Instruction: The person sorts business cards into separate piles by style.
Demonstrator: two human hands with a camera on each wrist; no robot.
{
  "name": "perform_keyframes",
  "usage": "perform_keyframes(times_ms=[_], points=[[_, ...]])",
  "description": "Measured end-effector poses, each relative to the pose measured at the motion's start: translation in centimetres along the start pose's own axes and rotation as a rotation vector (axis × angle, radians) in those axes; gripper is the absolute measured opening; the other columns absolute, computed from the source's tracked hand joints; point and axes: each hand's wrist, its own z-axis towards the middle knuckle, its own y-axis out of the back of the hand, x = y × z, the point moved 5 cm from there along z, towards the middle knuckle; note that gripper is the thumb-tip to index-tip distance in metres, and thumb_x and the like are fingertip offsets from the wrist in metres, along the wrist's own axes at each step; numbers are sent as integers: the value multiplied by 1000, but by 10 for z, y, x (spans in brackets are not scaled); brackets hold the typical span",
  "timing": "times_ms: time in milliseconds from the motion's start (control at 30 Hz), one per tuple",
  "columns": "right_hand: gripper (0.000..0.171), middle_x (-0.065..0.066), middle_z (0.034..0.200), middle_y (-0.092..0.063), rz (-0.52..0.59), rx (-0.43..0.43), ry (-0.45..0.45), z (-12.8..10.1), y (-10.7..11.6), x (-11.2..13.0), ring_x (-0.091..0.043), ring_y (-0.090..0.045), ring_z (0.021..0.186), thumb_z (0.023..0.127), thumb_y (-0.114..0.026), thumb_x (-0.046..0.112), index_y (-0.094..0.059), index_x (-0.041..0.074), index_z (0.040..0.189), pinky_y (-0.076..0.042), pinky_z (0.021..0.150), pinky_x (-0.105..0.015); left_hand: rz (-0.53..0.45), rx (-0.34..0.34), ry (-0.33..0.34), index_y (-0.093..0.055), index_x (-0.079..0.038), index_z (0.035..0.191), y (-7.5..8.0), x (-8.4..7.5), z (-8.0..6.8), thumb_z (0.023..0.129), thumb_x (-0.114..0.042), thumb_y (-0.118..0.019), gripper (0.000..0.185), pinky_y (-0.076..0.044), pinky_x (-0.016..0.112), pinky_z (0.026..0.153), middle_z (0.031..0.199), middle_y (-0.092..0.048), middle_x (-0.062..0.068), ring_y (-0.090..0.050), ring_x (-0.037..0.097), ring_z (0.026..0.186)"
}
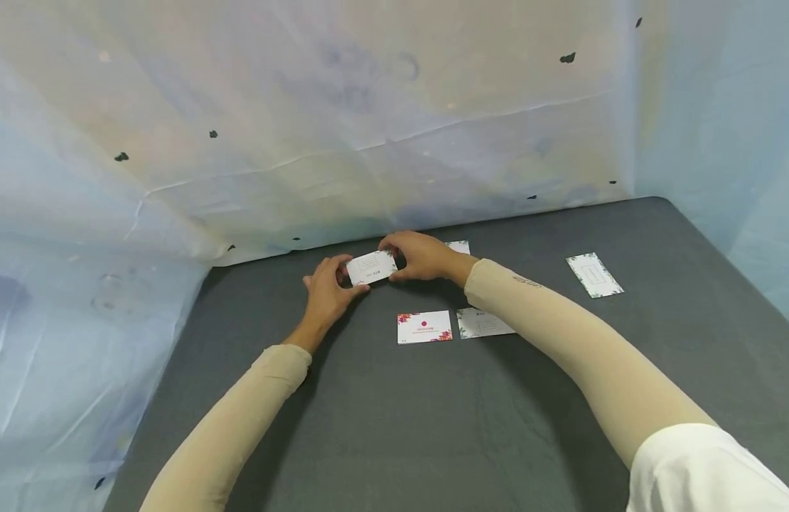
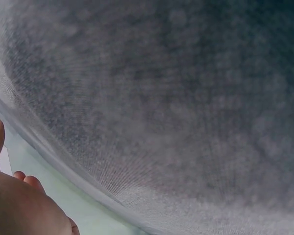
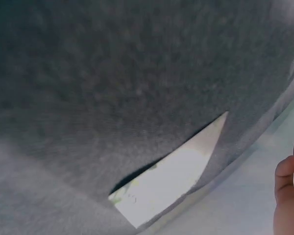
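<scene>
In the head view both hands hold one small white card just above the dark grey table, near its far edge. My left hand pinches the card's left end, my right hand its right end. Another white card peeks out behind the right hand. In the right wrist view a white card lies on the grey cloth, and a fingertip shows at the right edge. The left wrist view shows mostly grey cloth and the left hand at the bottom left.
A card with red flowers and a pale card lie side by side in front of the hands. A further card lies off to the right. A pale plastic sheet hangs behind and at both sides.
</scene>
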Motion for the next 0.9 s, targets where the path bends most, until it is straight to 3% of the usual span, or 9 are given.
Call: perform_keyframes(times_ms=[167, 333, 567, 900], points=[[63, -2, 117, -61, -29, -18, 4, -16, 0, 8, -17, -58, 104, 87, -77, 37, -52, 17, 141, -49, 89, -39, -44, 12, -21, -61, -8, 130, -3, 1, -7, 75, -27, -89, 65, -19, 42, 81, 98, -60, 11, -49, 24, 83], [63, -2, 117, -61, -33, -52, -15, -29, 8, 7, -19, -60, 107, 86, -78, 35, -52, 16, 141, -50, 90, -39, -65, 0, -75, -63, -9, 128, -4, -7, -5, 72, -28, -90, 65, -19, 41, 82, 98, -61, 8, -51, 24, 84], [61, -5, 117, -62, -16, -50, -21, -40, 12, -2, -21, -61, 106, 87, -78, 33, -53, 16, 140, -50, 88, -40, -90, 5, -90, -65, -9, 126, -8, -23, -6, 70, -29, -90, 65, -19, 42, 82, 95, -60, 7, -51, 23, 84], [62, -3, 113, -63, 7, -69, 1, -54, 13, -3, -20, -61, 101, 85, -79, 34, -54, 14, 139, -50, 87, -39, -104, 49, -69, -65, -13, 125, -12, -30, -9, 70, -29, -91, 63, -17, 42, 82, 95, -60, 5, -49, 20, 84]])
